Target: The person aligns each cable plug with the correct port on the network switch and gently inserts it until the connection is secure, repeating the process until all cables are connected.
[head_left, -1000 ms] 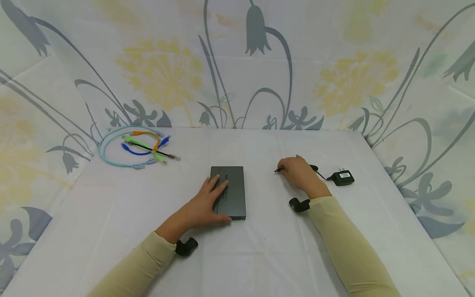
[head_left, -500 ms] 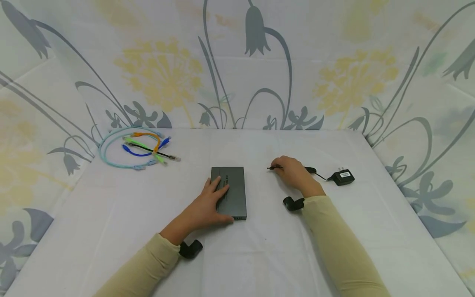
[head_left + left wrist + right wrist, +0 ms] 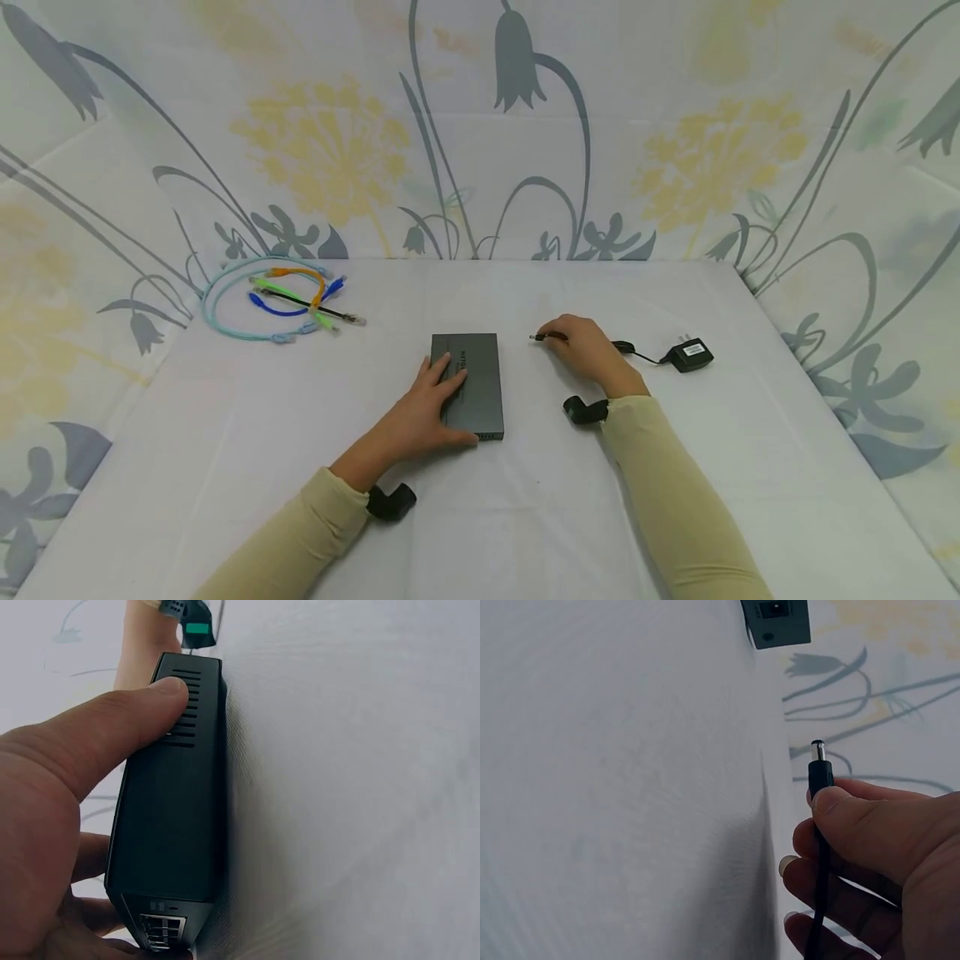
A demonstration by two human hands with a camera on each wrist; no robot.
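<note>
Black plug [image 3: 821, 777] pinched in right hand [image 3: 587, 347], aimed left toward grey box [image 3: 482, 396], near but apart; left hand [image 3: 423, 417] spread over box.

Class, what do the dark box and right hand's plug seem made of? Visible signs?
Dark box: matte, no glints; perhaps painted metal, given its crisp edges, though plastic is possible.
Plug: shiny metal tip, bright with reflections; dull black sleeve, likely plastic or rubber.
</note>
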